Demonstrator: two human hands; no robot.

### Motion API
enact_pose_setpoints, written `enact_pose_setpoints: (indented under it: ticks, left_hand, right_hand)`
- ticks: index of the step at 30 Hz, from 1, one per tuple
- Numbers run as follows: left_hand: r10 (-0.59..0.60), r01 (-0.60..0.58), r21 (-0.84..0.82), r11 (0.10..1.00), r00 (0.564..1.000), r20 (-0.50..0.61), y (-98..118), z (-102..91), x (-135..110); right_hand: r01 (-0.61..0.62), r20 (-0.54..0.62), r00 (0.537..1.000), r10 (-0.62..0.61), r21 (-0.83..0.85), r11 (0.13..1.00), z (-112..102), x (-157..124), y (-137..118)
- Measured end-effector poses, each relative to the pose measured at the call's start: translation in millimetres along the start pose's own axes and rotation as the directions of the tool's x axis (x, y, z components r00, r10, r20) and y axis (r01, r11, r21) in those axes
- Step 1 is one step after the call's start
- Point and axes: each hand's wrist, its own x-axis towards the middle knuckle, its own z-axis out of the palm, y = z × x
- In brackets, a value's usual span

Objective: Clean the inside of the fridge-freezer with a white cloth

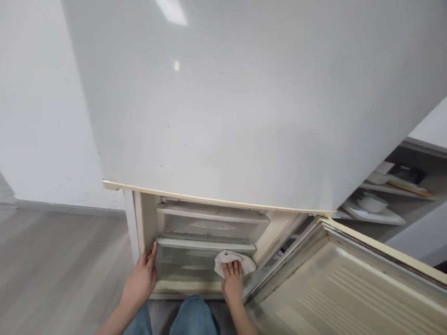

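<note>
Below the closed upper door (230,95) of a white refrigerator, the lower compartment stands open with two clear drawers. My right hand (232,280) presses a white cloth (225,259) against the right end of the lower drawer (184,260). At that drawer's left side, my left hand (144,272) touches the edge between drawer and compartment wall, fingers stretched upward. Above it sits the upper drawer (210,224), pushed in. The lower door (353,293) is swung out to the right, its ribbed, yellowed inner face showing.
Right of the refrigerator is a shelf unit (385,192) with a white bowl (371,202) and other items. Grey wood-look floor (50,267) spreads to the left beside a white wall (22,92). My knees (196,324) are close to the compartment's bottom edge.
</note>
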Motion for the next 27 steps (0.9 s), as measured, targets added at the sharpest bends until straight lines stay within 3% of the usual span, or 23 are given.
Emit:
enact_pose_setpoints:
  ticks: [7, 11, 13, 17, 22, 24, 27]
  left_hand:
    - [-0.051, 0.054, -0.043, 0.998, 0.997, 0.058, 17, -1.9, 11]
    - [-0.082, 0.108, -0.153, 0.982, 0.983, 0.166, 10, 32.1, 4]
    - [-0.089, 0.127, -0.125, 0.984, 0.958, 0.274, 1, 55.7, -3]
    - [-0.073, 0.101, -0.029, 0.994, 0.866, 0.495, -11, 91.8, -16]
    - [0.056, -0.026, -0.058, 0.998, 0.796, 0.603, -2, 108.4, -25]
    - [0.076, -0.052, -0.057, 0.997, 0.766, 0.638, 9, 112.8, -25]
    - [0.142, -0.103, -0.097, 0.99, 0.715, 0.684, 29, 118.5, -27]
  right_hand:
    - [0.021, -0.159, 0.987, -0.026, -0.037, 0.999, 13, 10, -17]
    - [0.046, -0.275, 0.96, -0.047, -0.011, 0.999, 25, 10, -29]
    - [0.04, -0.305, 0.952, -0.033, 0.016, 0.999, 29, 12, -39]
    - [0.071, -0.259, 0.965, -0.04, 0.114, 0.991, 32, 23, -75]
    - [0.071, -0.122, 0.992, -0.042, 0.244, 0.967, 37, 29, -131]
    - [0.083, -0.08, 0.995, -0.065, 0.254, 0.964, 40, 29, -137]
    - [0.145, 0.002, 0.989, -0.15, 0.256, 0.956, 39, 28, -115]
